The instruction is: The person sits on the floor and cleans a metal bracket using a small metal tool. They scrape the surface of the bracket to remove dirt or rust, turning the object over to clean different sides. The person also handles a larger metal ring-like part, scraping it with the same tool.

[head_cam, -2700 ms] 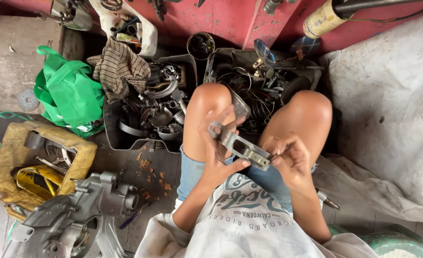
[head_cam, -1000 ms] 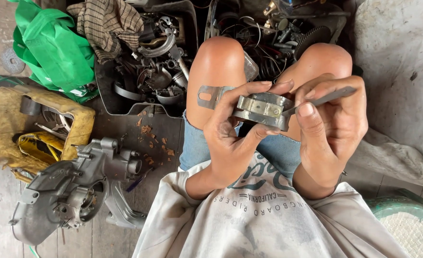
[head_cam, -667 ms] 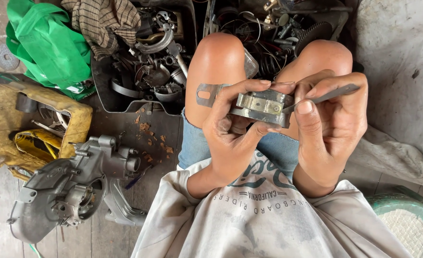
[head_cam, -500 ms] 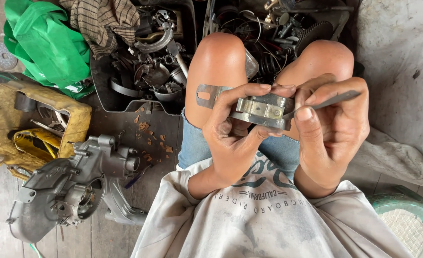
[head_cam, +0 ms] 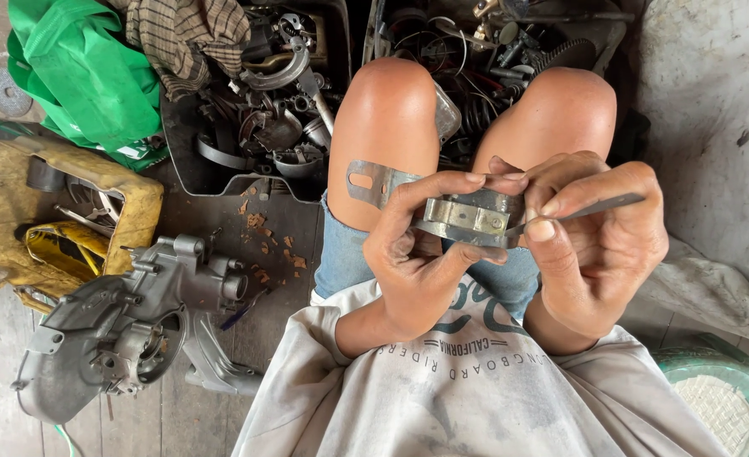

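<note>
Head view: the left hand (head_cam: 413,254) has its fingers curled shut around a grey metal clamp bracket (head_cam: 463,216), held above the lap between the two bare knees. The right hand (head_cam: 599,241) pinches a thin flat metal tool (head_cam: 594,206) between thumb and forefinger, its tip set against the bracket's right end. The bracket looks stiff, fairly light sheet metal, probably oily and with hard edges; it seems best gripped by its broad curved band, leaving the slotted tab (head_cam: 366,179) free. It is dull silver, bent in a curve, with a small bolt on its face. On the wooden floor to the left lie an aluminium engine casing (head_cam: 121,330), a yellow cut-open container (head_cam: 2,195) and a green bag (head_cam: 82,72); black trays of scrap parts (head_cam: 264,93) sit beyond the knees.
</note>
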